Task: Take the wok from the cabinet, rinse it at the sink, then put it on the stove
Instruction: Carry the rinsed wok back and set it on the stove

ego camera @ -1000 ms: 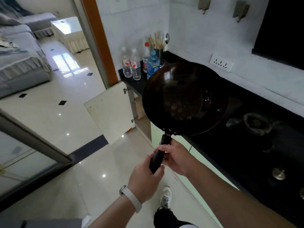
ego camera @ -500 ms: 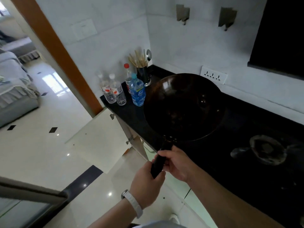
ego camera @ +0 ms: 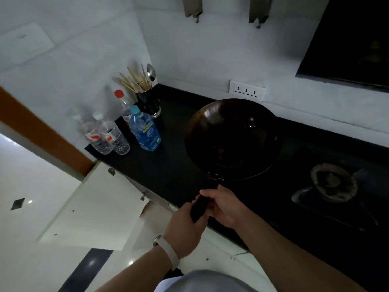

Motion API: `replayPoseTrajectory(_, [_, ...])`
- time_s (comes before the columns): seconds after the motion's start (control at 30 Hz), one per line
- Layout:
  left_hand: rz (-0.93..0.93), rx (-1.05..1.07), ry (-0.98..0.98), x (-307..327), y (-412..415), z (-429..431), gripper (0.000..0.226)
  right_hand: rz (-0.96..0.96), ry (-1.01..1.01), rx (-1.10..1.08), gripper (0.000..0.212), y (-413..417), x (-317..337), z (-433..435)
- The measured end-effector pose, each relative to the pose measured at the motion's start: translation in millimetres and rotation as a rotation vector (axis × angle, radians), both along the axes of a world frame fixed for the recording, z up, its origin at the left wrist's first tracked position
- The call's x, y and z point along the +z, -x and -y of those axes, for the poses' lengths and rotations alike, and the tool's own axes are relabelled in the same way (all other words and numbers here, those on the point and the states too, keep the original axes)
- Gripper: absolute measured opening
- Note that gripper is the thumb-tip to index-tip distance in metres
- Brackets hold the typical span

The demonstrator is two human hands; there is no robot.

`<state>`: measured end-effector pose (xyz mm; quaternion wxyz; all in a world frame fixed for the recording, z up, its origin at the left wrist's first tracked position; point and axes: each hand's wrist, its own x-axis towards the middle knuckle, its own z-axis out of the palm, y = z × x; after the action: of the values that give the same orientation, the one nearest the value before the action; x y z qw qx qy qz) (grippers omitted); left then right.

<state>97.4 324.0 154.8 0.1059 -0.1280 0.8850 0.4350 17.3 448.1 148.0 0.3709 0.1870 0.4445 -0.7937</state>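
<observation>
over the black countertop (ego camera: 168, 171) i'm holding the wok (ego camera: 233, 138) by its black handle (ego camera: 201, 207), both hands wrapped around it. my left hand (ego camera: 183, 230) is clamped on the near end of the handle, a pale wristband (ego camera: 168, 251) on that wrist. my right hand (ego camera: 225, 207) is closed on the handle just ahead of it, nearer the riveted joint where the handle meets the bowl. the wok's dark bowl faces up and sits at about twelve o'clock from my hands, above the counter; i cannot tell whether its underside touches the counter.

at three o'clock from the wok, the stove burner (ego camera: 332, 182) sits set into the dark cooktop, apart from the wok's rim. at nine o'clock from the wok stands a blue water bottle (ego camera: 144, 129), and further out at nine o'clock two clear bottles with red-and-white labels (ego camera: 107, 135) stand side by side near the counter's end. behind the blue bottle is a red-capped bottle (ego camera: 123, 104), and at about ten o'clock from the wok a metal holder with chopsticks and a spoon (ego camera: 147, 95) stands in the corner. a white socket strip (ego camera: 247, 90) is on the wall at twelve o'clock, just beyond the wok's far rim.

below the counter edge, at eight o'clock from my hands, a white cabinet door (ego camera: 94, 209) hangs open over the glossy floor (ego camera: 31, 186).
</observation>
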Motion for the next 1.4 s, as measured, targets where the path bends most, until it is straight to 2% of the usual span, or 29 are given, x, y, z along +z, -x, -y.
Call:
replayPoseTrajectory(0.13, [0.031,-0.091,-0.064,-12.4,39.0,37.4,0.016,0.042,-0.041,-0.105,0.037,25.0,-7.2,29.1])
replayPoseTrajectory(0.4, [0.076,-0.359,-0.083,-20.3,113.5,122.9,0.017,0.042,-0.124,-0.302,0.012,64.1,-14.8,99.9])
replayPoseTrajectory(0.67, [0.029,-0.557,0.001,-39.6,159.5,166.9,0.033,0.088,-0.117,-0.478,0.023,82.4,-29.3,136.3])
replayPoseTrajectory(0.9, [-0.001,-0.602,0.050,-45.9,179.5,171.3,0.038,0.102,-0.071,-0.518,0.019,96.6,-36.5,140.6])
replayPoseTrajectory(1.1, [-0.009,-0.625,0.060,-46.8,194.6,175.2,0.028,0.104,-0.032,-0.500,0.005,109.5,-37.7,143.5])
replayPoseTrajectory(1.23, [-0.049,-0.642,0.117,-48.8,198.2,177.7,0.028,0.110,0.001,-0.501,0.012,114.9,-43.0,145.1])
replayPoseTrajectory(1.4, [-0.061,-0.708,0.166,-55.0,204.1,188.0,0.026,0.126,0.056,-0.540,0.011,114.0,-52.7,151.9])
